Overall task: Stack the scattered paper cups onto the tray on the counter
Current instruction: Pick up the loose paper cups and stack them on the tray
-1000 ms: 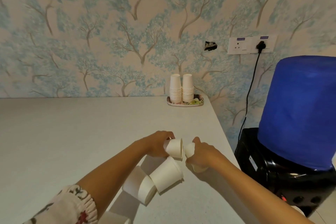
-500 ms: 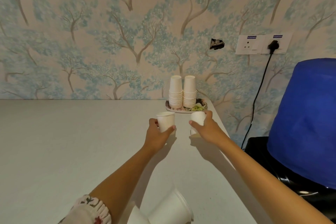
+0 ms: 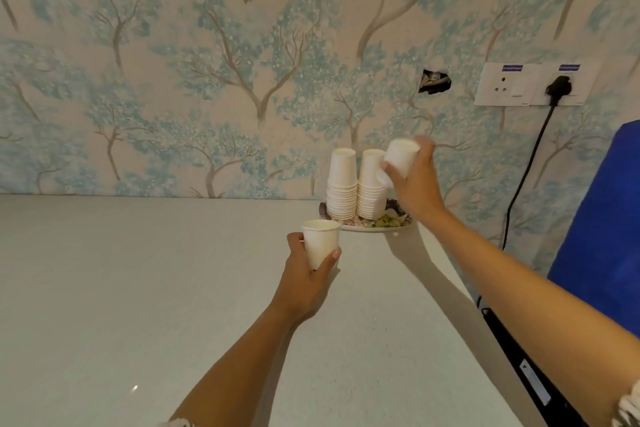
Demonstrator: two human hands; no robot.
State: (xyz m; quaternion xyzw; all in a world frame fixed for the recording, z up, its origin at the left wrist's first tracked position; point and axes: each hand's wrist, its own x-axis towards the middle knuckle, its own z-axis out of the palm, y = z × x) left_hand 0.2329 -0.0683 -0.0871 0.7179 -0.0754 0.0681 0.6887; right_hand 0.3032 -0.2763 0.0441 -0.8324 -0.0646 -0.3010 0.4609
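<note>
In the head view, the left hand (image 3: 304,274) grips an upright paper cup (image 3: 320,242) above the counter (image 3: 138,288), near the tray (image 3: 381,226). The right hand (image 3: 414,184) grips a tilted second cup (image 3: 401,157) beside the right stack (image 3: 371,184); the left stack (image 3: 342,184) stands just beside it.
</note>
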